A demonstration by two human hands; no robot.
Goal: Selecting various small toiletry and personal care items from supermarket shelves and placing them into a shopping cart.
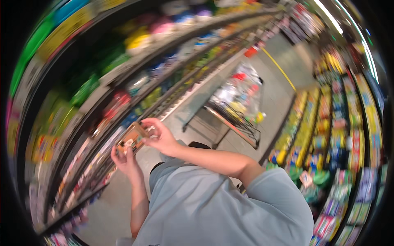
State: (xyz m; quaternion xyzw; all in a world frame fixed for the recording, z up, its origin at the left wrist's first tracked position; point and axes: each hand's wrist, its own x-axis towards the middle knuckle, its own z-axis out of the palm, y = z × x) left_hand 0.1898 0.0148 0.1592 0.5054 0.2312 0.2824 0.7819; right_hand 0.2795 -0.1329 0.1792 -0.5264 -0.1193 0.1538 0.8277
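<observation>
Both hands hold up a flat, rectangular, orange-brown object (133,139), which looks like a smartphone in a case; blur hides its detail. The fingers and thumb of my left hand (125,163) grip its lower left end. At its upper right end is my right hand (161,138), with the fingers curled around the edge and the thumb near its face. Behind the object run store shelves of packaged goods. To the right of my right hand stands a shopping cart (226,118) with clear plastic packaging and red and yellow items in it.
Long shelves (172,40) with blurred colourful packages line the left side. More shelves (317,123) of packed goods stand on the right. Between them runs a grey floor (274,80) with a yellow line (279,69). A red-orange object (251,51) is by the left shelf's base farther off.
</observation>
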